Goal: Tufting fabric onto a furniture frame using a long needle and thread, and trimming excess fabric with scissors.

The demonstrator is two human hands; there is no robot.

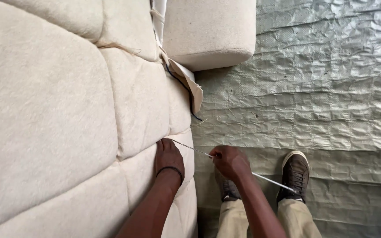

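Head view: the left hand [169,155] presses flat on the cream upholstered cushion [67,110] at its seam, steadying the fabric. The right hand [229,161] pinches a thin twine [195,150], drawn taut from the seam and trailing past the grip toward the brown shoe [295,172].

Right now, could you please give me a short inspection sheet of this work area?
Surface: cream padded sofa, tufted into panels, seams pulled in.
Job's things: taut thread running from the seam by the left hand to the right hand; its tail trails toward the shoe.
Clutter: loose fabric flap hanging at the sofa edge, stray threads on the floor.
Grippers: left hand pressed flat on the cushion, dark band on the wrist; right hand closed on the thread.
Cables: dark cord along the flap.
Surroundings: crinkled silver-grey sheeting on the floor, brown shoe, cream armrest.
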